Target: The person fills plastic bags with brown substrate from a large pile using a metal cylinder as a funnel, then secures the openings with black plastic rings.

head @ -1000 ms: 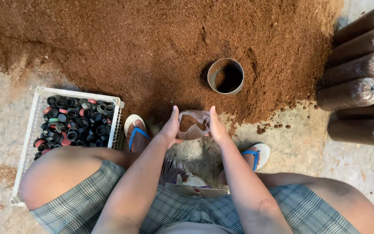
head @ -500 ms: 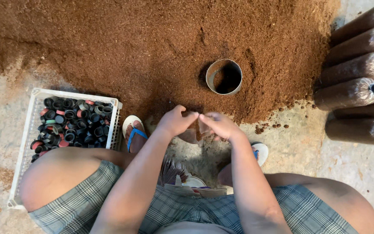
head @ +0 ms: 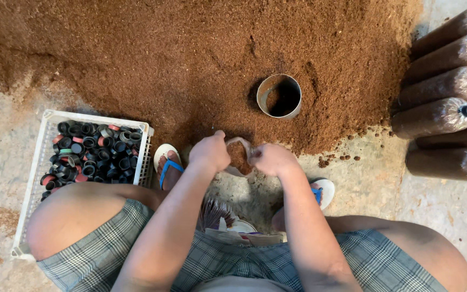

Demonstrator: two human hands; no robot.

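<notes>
My left hand (head: pixel 210 152) and my right hand (head: pixel 272 158) each grip one side of the mouth of a clear plastic bag (head: pixel 239 156) that is partly filled with brown sawdust. The bag stands on the concrete floor between my feet, at the near edge of a large heap of brown sawdust (head: pixel 190 59). A round metal tube (head: pixel 280 96) sits upright in the heap just beyond the bag, its open top dark inside.
A white plastic crate (head: pixel 40 162) with several black, red and grey rings stands at my left. Filled sawdust bags with black caps (head: pixel 441 116) lie stacked at the right. A bundle of empty bags (head: pixel 228 221) lies by my lap. My sandalled feet (head: pixel 168 162) flank the bag.
My hands went from holding the bag's mouth wide open to pinching it together, and now they clench the rim at each side with the mouth narrower.
</notes>
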